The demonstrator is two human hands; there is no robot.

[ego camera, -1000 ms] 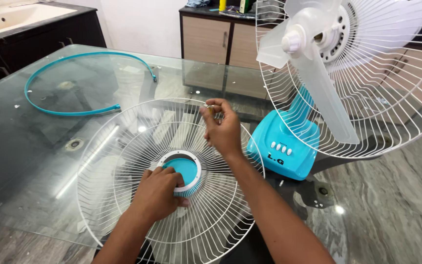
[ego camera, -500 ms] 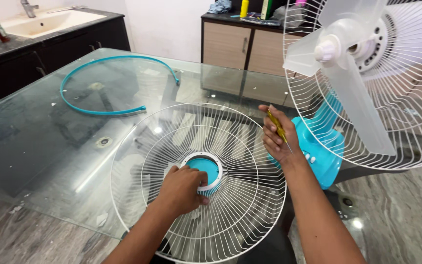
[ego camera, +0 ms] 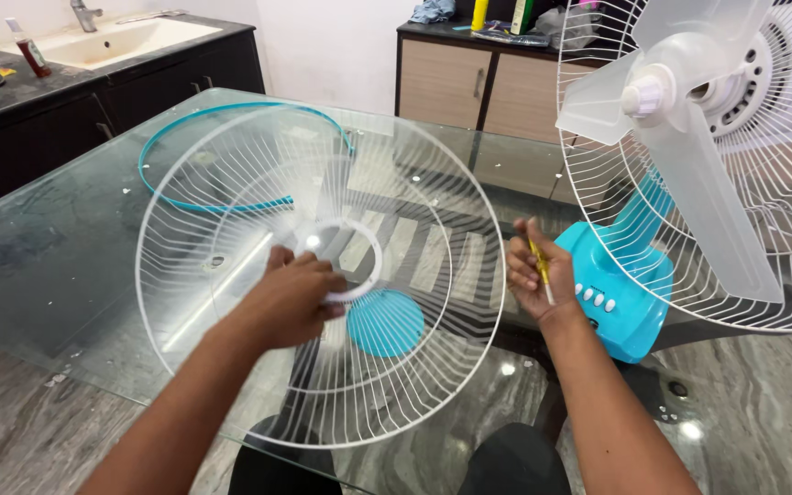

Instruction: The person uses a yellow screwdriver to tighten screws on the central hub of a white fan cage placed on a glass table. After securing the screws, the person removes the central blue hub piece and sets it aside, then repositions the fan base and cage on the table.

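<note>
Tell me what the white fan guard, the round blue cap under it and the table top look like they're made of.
Fan guard: likely metal wire with a white coating, judging by its thin, even spokes and rings. Blue cap: probably moulded plastic, a matte turquoise disc with fine ribs. Table top: glass, transparent and glossy, showing light reflections and the floor beneath.

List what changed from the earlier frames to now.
The left hand has lifted the white fan guard off the glass table by its centre ring, leaving the blue centre cap behind. The right hand still holds the yellow screwdriver; the fan stayed put.
</note>
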